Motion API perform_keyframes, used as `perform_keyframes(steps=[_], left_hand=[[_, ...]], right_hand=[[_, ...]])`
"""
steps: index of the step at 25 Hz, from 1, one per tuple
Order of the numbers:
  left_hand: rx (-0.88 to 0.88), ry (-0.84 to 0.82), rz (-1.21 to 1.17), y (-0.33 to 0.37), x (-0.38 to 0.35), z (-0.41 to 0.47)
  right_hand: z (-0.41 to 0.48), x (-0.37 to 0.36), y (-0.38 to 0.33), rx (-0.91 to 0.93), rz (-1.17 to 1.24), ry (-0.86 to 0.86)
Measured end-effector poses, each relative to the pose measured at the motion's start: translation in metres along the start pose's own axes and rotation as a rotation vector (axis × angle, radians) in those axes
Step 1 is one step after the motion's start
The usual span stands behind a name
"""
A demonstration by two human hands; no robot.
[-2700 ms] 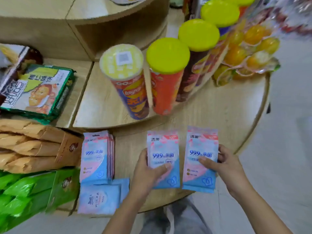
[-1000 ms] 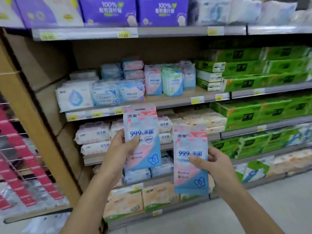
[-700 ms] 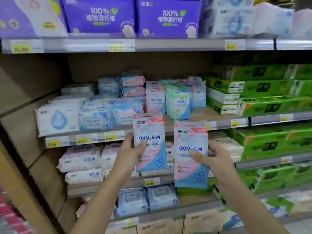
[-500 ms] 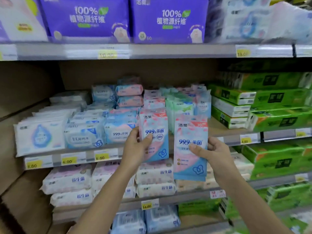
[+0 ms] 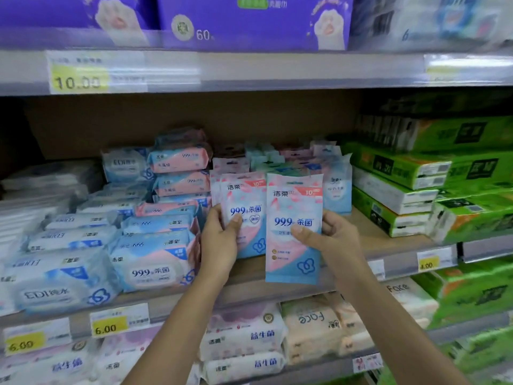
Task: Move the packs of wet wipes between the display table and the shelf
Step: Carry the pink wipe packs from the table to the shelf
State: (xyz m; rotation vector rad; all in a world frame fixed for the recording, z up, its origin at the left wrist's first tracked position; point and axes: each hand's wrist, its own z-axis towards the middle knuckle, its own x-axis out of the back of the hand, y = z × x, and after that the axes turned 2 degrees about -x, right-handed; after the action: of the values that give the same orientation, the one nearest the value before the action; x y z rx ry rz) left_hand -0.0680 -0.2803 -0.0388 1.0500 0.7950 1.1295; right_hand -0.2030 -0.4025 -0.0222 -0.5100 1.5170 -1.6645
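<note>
I hold two flat pink-and-blue packs of wet wipes upright in front of the middle shelf (image 5: 277, 291). My left hand (image 5: 220, 243) grips the left pack (image 5: 247, 198), which stands at the front of a row of matching packs on the shelf board. My right hand (image 5: 330, 240) grips the right pack (image 5: 294, 245) by its right edge, thumb across the front. This pack hangs just in front of the shelf's edge, lower than the left one.
Larger blue and pink wipe packs (image 5: 150, 259) are stacked left of my hands. Green tissue boxes (image 5: 394, 190) fill the right side. Purple boxes (image 5: 249, 20) sit on the upper shelf. More wipe packs (image 5: 241, 340) lie on the lower shelf.
I have turned from the display table to the shelf with both packs. Both hands moved forward and up; the left pack now reaches the row on the middle shelf.
</note>
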Motion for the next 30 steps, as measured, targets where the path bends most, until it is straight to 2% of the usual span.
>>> perform_keyframes(steps=[4, 9, 11, 14, 18, 21, 25, 30], left_hand=[[-0.015, -0.003, 0.090, -0.009, 0.000, 0.002], [-0.171, 0.110, 0.457, -0.009, 0.003, 0.001], [-0.226, 0.083, 0.452, -0.007, 0.007, -0.007], [-0.163, 0.034, 0.396, -0.007, 0.012, -0.020], [-0.233, 0.047, 0.297, -0.011, 0.010, -0.030], [-0.228, 0.041, 0.314, -0.019, 0.011, -0.032], [-0.198, 0.009, 0.253, -0.028, 0.014, -0.031], [-0.147, 0.025, 0.242, -0.032, 0.016, -0.036]], right_hand=[[0.016, -0.003, 0.006, -0.006, -0.015, -0.050], [0.024, -0.015, 0.016, 0.047, 0.012, -0.111], [0.026, -0.023, 0.018, 0.089, 0.011, -0.137], [0.030, -0.037, 0.022, 0.158, 0.000, -0.140], [0.030, -0.059, 0.034, 0.235, -0.139, -0.119], [0.025, -0.067, 0.050, 0.324, -0.403, -0.080], [0.023, -0.067, 0.056, 0.609, -0.888, 0.050], [0.021, -0.057, 0.059, 0.854, -1.148, 0.148]])
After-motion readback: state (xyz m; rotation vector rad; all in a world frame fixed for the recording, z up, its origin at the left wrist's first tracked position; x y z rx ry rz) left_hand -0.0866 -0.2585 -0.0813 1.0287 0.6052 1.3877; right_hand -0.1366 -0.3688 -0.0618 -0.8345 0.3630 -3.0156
